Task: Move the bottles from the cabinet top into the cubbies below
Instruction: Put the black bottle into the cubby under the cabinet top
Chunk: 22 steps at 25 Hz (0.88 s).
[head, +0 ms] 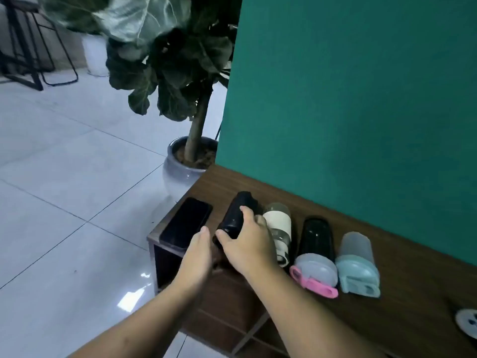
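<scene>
Several bottles lie in a row on the brown cabinet top (413, 267). My right hand (250, 244) is wrapped over the leftmost one, a black bottle (236, 215). My left hand (197, 257) reaches in beside its lower end, fingers together, touching or nearly touching it. To the right lie a cream and clear bottle (278, 223), a dark bottle with a pink lid (315, 244) and a frosted bottle with a pale blue lid (357, 259). Dark cubbies (165, 264) open in the cabinet front below.
A black phone (185, 223) lies on the cabinet's left corner. A potted plant (185, 161) stands on the tiled floor beyond the cabinet's end. A green wall (361, 99) backs the cabinet. A round white object (467, 322) sits at the right edge.
</scene>
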Motion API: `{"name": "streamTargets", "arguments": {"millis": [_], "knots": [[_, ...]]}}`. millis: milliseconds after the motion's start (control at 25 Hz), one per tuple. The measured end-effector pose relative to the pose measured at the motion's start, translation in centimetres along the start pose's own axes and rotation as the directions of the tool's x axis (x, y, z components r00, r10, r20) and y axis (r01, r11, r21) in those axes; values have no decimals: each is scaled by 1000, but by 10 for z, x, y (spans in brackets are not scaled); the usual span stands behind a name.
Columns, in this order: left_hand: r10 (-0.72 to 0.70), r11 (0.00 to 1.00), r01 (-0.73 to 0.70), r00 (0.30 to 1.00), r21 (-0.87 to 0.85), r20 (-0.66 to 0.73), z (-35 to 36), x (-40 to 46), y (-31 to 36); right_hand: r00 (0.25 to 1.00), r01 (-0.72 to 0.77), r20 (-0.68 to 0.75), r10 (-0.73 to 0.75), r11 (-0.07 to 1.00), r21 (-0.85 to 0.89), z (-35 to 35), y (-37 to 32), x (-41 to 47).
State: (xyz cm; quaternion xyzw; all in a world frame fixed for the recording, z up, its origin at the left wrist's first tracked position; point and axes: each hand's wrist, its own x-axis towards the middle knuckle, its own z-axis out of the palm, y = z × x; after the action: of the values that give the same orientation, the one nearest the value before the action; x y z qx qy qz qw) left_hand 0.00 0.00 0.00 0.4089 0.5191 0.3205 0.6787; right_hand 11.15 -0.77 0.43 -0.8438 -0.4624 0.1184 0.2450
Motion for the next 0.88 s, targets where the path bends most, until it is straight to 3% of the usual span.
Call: {"name": "streamTargets", "arguments": {"millis": [160,360,560,800,880], "knots": [[-116,975,125,992,-182,60,2,46,-3,999,20,-44,-22,999,-38,35,2,11],[-5,930,28,998,-367,64,-12,31,-15,982,114,-146,-123,991,-70,30,3,-16],[103,938,-61,989,-340,107,-32,-50,-38,963,216,-134,-234,967,-138,-22,-5,-106],[-80,905,182,960,-385,267,-73,-123,-117,961,255,125,-247,966,-51,-29,3,-238],[-140,899,247,945,-362,296,-83,-129,-139,960,258,117,-255,966,-15,-10,15,-256]]}}
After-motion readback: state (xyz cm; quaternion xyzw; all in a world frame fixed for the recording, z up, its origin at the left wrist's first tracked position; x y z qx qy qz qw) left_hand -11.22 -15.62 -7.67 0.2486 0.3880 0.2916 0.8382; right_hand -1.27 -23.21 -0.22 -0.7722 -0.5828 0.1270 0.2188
